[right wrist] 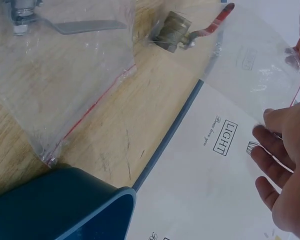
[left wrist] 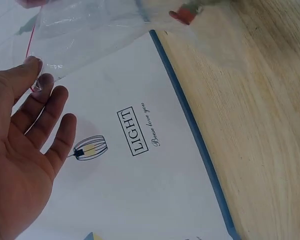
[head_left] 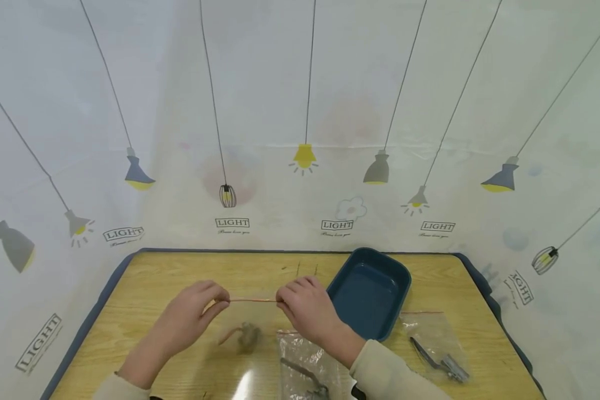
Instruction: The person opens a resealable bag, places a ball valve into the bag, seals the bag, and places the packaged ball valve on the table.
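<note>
Both hands hold up a clear zip-seal bag (right wrist: 257, 75) by its red-lined top edge, stretched between them. My left hand (head_left: 190, 314) pinches one top corner between thumb and index finger, the other fingers loosely bent. At the opposite corner my right hand (head_left: 310, 308) pinches the same edge with thumb and fingertip. Down in the bag lies a brass ball valve (right wrist: 174, 31) with a red lever handle (right wrist: 216, 24); in the head view the valve (head_left: 249, 337) looks blurred below the hands.
A dark blue plastic bin (head_left: 372, 289) stands right of the hands. Two more zip-seal bags lie on the wood-grain table (head_left: 155, 272): one (head_left: 292, 347) below the right hand, another (head_left: 427, 328) at the right, each with a grey-levered metal valve. A lamp-printed white sheet (head_left: 280, 111) rises behind.
</note>
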The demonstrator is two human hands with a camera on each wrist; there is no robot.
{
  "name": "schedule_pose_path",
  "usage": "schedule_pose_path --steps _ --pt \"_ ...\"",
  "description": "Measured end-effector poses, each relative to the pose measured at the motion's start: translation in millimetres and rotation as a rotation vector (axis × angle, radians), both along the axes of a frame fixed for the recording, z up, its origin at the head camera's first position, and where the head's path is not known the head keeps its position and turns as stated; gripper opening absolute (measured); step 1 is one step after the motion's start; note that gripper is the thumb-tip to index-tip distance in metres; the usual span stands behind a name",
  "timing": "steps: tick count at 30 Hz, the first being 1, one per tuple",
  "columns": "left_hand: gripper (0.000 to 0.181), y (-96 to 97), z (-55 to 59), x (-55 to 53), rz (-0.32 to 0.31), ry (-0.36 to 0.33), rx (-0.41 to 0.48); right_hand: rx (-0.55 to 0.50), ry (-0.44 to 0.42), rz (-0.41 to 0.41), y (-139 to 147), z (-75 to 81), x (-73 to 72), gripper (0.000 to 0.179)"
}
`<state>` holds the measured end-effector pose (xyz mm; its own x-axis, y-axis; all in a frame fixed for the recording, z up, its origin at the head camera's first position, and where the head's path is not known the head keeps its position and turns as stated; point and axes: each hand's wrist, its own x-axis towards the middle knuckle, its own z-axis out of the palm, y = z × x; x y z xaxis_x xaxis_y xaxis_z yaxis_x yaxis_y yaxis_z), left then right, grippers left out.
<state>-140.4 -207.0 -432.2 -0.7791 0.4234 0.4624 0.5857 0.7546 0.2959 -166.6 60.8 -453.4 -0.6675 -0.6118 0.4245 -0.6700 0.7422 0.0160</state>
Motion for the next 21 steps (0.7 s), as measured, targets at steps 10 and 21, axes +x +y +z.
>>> schedule_pose_path --steps 10,21 --pt "0.012 10.8 -0.8 1.2 -0.047 0.078 -0.011 0.097 0.005 -0.010 -15 1.8 4.4 0.049" --pt "0.028 18.8 2.5 2.1 -0.004 0.039 -0.058 0.023 0.125 0.017 -26 -4.6 -1.0 0.007"
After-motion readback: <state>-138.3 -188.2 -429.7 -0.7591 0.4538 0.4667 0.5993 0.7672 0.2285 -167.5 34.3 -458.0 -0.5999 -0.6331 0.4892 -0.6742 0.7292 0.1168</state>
